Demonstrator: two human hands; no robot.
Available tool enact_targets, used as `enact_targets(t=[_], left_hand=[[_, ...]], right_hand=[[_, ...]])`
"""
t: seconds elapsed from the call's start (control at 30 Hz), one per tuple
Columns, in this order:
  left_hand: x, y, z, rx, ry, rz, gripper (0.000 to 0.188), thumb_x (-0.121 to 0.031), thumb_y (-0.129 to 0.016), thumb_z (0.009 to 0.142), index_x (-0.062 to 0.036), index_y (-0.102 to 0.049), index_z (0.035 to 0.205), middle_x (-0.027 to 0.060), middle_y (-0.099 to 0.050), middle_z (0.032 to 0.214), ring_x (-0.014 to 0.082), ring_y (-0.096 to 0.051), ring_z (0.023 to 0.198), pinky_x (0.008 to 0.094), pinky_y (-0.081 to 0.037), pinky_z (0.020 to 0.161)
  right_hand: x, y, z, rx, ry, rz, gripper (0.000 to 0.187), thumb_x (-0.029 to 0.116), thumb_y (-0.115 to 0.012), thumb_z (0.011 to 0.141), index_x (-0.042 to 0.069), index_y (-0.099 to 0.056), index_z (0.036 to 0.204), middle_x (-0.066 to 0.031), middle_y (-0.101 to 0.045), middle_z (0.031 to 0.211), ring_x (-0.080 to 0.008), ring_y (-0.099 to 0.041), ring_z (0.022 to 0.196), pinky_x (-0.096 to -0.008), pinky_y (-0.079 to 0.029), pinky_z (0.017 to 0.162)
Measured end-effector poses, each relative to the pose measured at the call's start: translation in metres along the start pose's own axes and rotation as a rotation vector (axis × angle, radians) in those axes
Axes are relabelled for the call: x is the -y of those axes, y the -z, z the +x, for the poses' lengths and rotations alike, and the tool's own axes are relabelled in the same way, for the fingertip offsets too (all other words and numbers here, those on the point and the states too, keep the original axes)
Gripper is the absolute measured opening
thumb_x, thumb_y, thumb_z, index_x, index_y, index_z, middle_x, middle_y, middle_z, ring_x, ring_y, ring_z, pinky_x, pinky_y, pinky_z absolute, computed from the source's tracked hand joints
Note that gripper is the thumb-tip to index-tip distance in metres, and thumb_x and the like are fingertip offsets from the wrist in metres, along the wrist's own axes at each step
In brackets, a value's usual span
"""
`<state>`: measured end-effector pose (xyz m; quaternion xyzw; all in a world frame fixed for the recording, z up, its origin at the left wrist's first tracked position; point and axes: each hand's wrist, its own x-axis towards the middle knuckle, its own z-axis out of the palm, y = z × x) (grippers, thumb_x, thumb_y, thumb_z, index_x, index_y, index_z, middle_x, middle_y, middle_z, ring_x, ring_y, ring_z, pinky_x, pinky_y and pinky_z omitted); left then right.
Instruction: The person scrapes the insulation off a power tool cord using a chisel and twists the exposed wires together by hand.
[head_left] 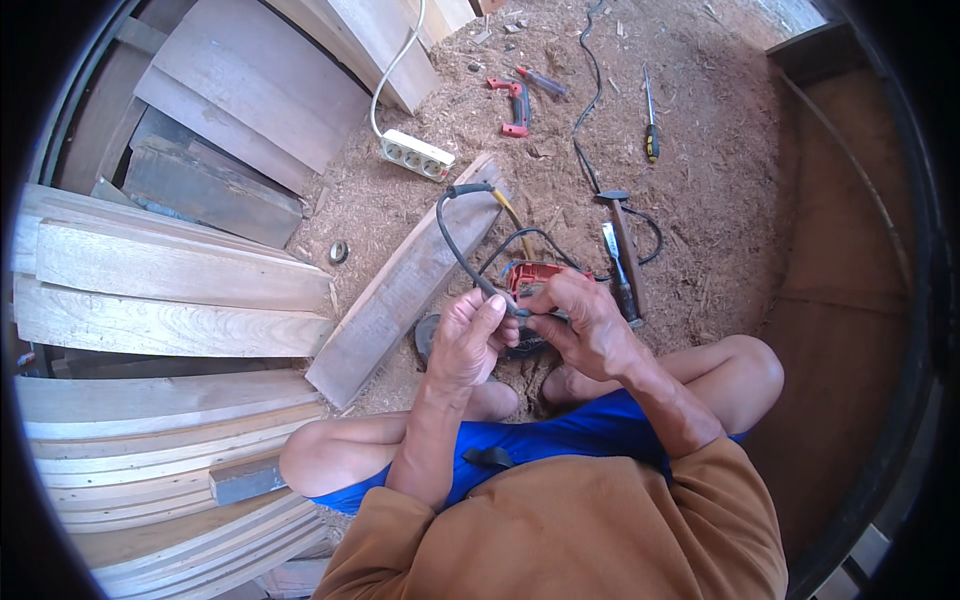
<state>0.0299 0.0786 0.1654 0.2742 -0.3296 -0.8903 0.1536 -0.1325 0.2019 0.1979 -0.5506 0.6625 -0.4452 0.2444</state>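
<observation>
A black cable (457,247) loops up from between my hands and bends over a wooden plank. My left hand (468,338) pinches it between thumb and fingers. Close beside, my right hand (585,318) has its fingers closed on the same cable; the exact spot between the fingertips is partly hidden. Just beyond and below the hands lies an opened red power tool body (537,274), mostly covered by them. A dark round part (425,338) shows next to my left wrist.
The plank (405,285) lies slanted at left. A hammer (625,235) and chisel (617,262) lie right of my hands. Farther off are a screwdriver (652,125), a red-and-grey handle shell (519,110), a power strip (417,156) and a tape roll (339,252). Stacked boards (170,318) line the left.
</observation>
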Motion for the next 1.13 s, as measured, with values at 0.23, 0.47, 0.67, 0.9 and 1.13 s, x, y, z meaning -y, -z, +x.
enact_targets(t=[0.23,0.47,0.67,0.9,1.13], left_hand=[[0.006,0.003,0.001,-0.029,-0.143,0.189,0.016,-0.019,-0.062,0.103,-0.0034,-0.066,0.104,0.0025,-0.068,0.086,0.0068,-0.062,0.073,0.0211,-0.053,0.066],[0.006,-0.008,0.002,-0.110,-0.249,0.420,0.014,-0.013,-0.063,0.102,-0.0001,-0.067,0.102,0.0029,-0.070,0.086,0.0060,-0.065,0.076,0.0226,-0.053,0.068],[0.007,-0.014,0.002,-0.188,-0.373,0.868,0.011,-0.010,-0.067,0.096,0.0010,-0.069,0.096,0.0088,-0.071,0.074,0.0119,-0.066,0.065,0.0311,-0.051,0.060],[0.011,-0.016,0.004,-0.208,-0.461,1.010,0.010,-0.010,-0.068,0.093,0.0000,-0.069,0.096,0.0153,-0.071,0.076,0.0207,-0.070,0.068,0.0342,-0.053,0.062],[0.023,-0.007,0.005,-0.198,-0.411,0.826,0.015,-0.016,-0.069,0.095,-0.0020,-0.070,0.100,0.0139,-0.075,0.086,0.0287,-0.073,0.073,0.0390,-0.056,0.068]], right_hand=[[0.018,-0.001,0.001,-0.101,-0.044,-0.124,0.022,0.003,-0.078,0.082,0.002,-0.067,0.101,-0.0148,-0.070,0.092,-0.0320,-0.068,0.089,-0.0417,-0.053,0.078],[0.023,-0.008,0.000,-0.112,-0.175,-0.011,0.019,0.005,-0.074,0.086,0.002,-0.067,0.103,-0.0196,-0.068,0.078,-0.0394,-0.070,0.074,-0.0440,-0.053,0.063],[0.017,-0.013,-0.002,-0.083,-0.192,-0.138,0.011,0.006,-0.068,0.087,0.003,-0.065,0.097,-0.0220,-0.065,0.074,-0.0430,-0.067,0.070,-0.0479,-0.051,0.059],[0.011,-0.021,0.002,-0.119,-0.225,-0.107,0.007,0.005,-0.061,0.083,0.000,-0.056,0.084,-0.0258,-0.061,0.068,-0.0473,-0.063,0.066,-0.0531,-0.047,0.060],[0.009,-0.013,0.006,-0.069,-0.320,0.109,0.008,0.004,-0.061,0.080,-0.001,-0.056,0.082,-0.0240,-0.058,0.068,-0.0346,-0.067,0.065,-0.0487,-0.049,0.061]])
